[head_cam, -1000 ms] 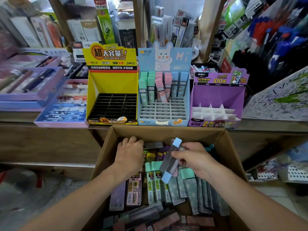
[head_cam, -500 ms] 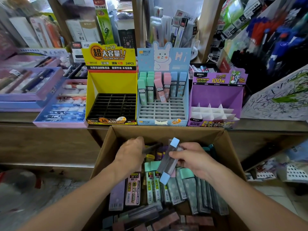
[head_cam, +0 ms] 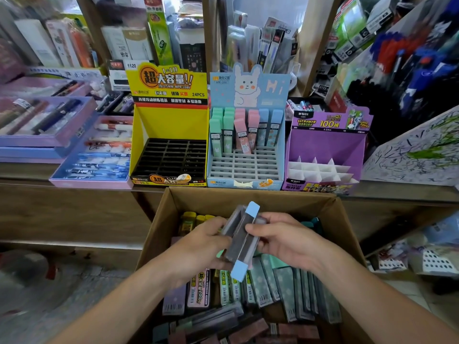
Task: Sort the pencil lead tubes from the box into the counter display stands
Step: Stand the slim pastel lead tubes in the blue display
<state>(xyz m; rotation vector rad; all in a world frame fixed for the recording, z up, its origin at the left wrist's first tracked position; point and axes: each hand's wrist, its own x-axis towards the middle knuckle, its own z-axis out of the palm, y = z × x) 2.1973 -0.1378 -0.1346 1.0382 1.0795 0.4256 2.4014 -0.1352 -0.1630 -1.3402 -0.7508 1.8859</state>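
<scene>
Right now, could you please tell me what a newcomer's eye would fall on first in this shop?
Centre frame, the left hand and right hand grip clear lead tubes with pale blue caps over a brown cardboard box. Behind, the counter holds a yellow stand with empty black tray, a part-filled pale blue rabbit stand and a purple stand.

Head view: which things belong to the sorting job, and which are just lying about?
Job: blue-capped tube in right hand, grey tube in left hand, cardboard box, yellow stand, bunny stand, purple stand.
Lying about: pen trays, scribbled pad.
</scene>
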